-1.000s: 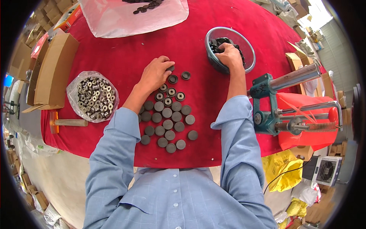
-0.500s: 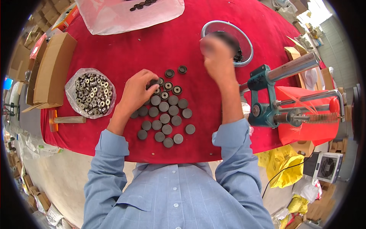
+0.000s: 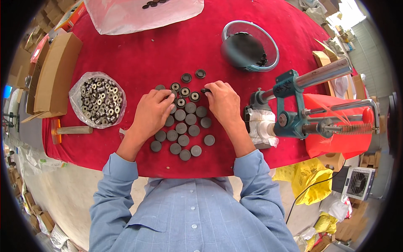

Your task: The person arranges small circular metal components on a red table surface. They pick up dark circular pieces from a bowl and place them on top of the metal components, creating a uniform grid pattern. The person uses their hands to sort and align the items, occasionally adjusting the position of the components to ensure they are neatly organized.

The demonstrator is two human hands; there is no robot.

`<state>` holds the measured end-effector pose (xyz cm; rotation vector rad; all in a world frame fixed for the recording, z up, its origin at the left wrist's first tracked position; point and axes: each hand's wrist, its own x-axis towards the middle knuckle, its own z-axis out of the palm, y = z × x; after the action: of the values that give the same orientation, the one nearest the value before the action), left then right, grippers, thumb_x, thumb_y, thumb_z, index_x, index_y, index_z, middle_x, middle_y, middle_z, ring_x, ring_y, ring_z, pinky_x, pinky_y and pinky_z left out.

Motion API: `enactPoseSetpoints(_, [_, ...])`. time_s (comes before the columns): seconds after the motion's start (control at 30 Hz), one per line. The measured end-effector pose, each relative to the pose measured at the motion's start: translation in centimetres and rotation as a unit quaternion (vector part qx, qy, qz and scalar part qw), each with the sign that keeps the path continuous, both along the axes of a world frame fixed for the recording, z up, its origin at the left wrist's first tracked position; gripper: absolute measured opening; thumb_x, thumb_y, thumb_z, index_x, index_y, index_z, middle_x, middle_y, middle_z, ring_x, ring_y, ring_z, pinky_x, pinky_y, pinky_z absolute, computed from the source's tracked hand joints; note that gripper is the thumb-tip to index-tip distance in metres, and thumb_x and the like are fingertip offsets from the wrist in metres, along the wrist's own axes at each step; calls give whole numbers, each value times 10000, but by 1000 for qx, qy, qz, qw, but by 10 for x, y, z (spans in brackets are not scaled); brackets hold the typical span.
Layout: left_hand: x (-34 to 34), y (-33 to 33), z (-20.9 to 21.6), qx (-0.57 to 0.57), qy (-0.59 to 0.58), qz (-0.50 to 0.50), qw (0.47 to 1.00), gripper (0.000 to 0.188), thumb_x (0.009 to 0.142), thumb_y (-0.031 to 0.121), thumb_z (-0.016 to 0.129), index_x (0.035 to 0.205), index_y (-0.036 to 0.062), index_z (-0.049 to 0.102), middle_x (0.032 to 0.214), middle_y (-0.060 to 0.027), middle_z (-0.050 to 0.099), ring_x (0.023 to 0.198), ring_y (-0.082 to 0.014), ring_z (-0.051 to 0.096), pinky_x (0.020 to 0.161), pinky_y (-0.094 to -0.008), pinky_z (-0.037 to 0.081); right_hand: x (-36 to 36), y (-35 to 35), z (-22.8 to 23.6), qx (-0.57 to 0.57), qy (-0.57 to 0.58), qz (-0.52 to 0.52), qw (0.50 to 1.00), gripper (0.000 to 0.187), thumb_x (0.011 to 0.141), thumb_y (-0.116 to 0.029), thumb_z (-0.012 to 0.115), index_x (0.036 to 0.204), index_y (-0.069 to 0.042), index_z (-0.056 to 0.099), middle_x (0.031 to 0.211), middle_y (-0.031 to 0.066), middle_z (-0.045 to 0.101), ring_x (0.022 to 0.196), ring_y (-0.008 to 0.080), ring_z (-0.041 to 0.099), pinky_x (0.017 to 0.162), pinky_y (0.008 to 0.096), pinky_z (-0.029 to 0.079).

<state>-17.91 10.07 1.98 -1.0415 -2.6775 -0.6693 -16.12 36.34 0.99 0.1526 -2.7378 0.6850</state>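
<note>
Several dark round discs (image 3: 184, 134) lie in rows on the red table cover (image 3: 168, 54). My left hand (image 3: 152, 112) rests palm down on the left side of the rows, fingertips at the top discs. My right hand (image 3: 222, 101) is at the top right of the rows, its fingers pinched on a small dark disc (image 3: 205, 90). Two more discs (image 3: 193, 75) lie just beyond the rows.
A clear bowl (image 3: 268, 46) with dark parts stands at the back right. A blue and red hand press (image 3: 310, 113) stands at the right. A clear bag of metal rings (image 3: 98, 98) and a cardboard box (image 3: 56, 71) lie at the left, a plastic sheet (image 3: 142, 14) at the back.
My right hand came out of the bowl and moved down to the top right of the disc rows with a disc. My left hand stayed on the rows.
</note>
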Motion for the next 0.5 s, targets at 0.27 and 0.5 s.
enactPoseSetpoints(0.27, [18,0,-9,-28,36,24,999,402,953,136,758,1344,42,738,1354,-87,701,1200,-305,655,1041,-480,499,3,-13,-3,-88,87,55,991,134,938,-108,783,1070,-86,776,1072,73,759,901,302,768,762,415,637])
enactPoseSetpoints(0.5, [21,0,-15,4,20,32,999,430,958,157,752,1371,42,716,1371,-75,685,1215,-289,633,1039,-477,486,8,-22,-15,9,73,83,994,196,921,-21,744,1111,-67,760,1141,54,763,963,280,778,789,400,653])
